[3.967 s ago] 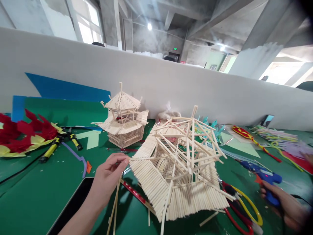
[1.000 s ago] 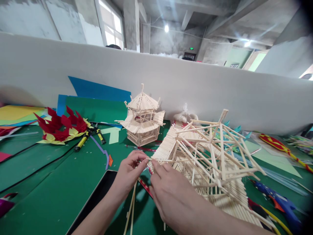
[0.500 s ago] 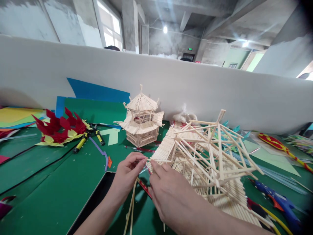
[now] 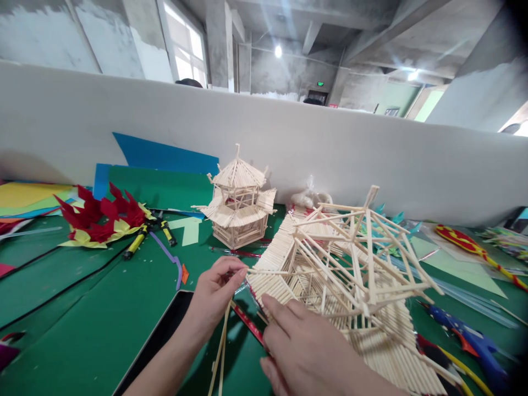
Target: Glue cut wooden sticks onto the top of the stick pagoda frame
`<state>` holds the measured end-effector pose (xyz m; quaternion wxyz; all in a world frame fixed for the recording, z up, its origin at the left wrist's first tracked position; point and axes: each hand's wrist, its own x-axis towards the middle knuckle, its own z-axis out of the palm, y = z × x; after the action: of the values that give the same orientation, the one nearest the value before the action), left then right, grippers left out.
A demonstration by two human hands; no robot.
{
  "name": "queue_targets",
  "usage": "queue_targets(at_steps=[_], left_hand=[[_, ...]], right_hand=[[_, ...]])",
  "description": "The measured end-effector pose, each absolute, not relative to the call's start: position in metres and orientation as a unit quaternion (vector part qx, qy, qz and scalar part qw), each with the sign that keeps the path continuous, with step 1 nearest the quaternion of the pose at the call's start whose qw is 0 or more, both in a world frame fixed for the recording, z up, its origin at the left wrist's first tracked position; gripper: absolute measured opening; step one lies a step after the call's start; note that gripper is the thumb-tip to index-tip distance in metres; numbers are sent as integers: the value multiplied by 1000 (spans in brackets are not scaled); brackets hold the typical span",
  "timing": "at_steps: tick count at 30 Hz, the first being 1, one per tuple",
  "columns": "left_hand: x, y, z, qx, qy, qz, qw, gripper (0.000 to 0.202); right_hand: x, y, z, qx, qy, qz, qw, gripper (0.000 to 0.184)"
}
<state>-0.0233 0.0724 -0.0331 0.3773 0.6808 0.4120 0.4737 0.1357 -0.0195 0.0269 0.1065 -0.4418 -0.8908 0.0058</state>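
Observation:
My left hand [image 4: 220, 283] pinches the near end of a thin wooden stick [image 4: 270, 272], which reaches right across the slatted lower roof of a large stick-built pavilion frame [image 4: 371, 247]. My right hand [image 4: 307, 341] is lower, with its fingers stretched out and apart and its fingertips at the edge of the slatted roof panel [image 4: 274, 289]. It holds nothing that I can see. Below the left hand, long loose sticks [image 4: 223, 352] slant toward me. A red pencil-like rod [image 4: 247, 323] lies between the hands, its lower end hidden by the right hand.
A smaller finished-looking stick pagoda [image 4: 238, 203] stands behind. To its left is a red and yellow paper crown [image 4: 105, 214]. A blue glue gun [image 4: 466, 335] lies at right. A black tray-like object [image 4: 165, 335] sits beside my left forearm, on a green table [image 4: 94, 330].
My right hand has moved down and slightly right, off the stick, uncovering more of the slatted roof. My left hand has stayed in place with its pinch.

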Motion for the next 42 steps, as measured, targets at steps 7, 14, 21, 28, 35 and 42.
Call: queue_targets(at_steps=[7, 14, 21, 28, 35, 42], left_hand=[[-22, 71, -29, 682, 418, 469, 375, 15], [-23, 72, -32, 681, 417, 468, 377, 15], [-23, 73, -33, 677, 416, 471, 384, 15], [-22, 72, -31, 667, 420, 472, 396, 15], [-20, 69, -27, 639, 433, 476, 422, 16], [-19, 64, -21, 582, 452, 486, 471, 17]], right_hand=[[142, -27, 17, -418, -897, -48, 133, 20], [144, -29, 11, -400, -899, -92, 153, 19], [144, -32, 14, -396, -901, -94, 151, 19], [134, -34, 7, -433, -867, -144, 201, 25], [132, -35, -1, -436, -847, -157, 261, 24], [137, -39, -2, -436, -863, -148, 209, 25]])
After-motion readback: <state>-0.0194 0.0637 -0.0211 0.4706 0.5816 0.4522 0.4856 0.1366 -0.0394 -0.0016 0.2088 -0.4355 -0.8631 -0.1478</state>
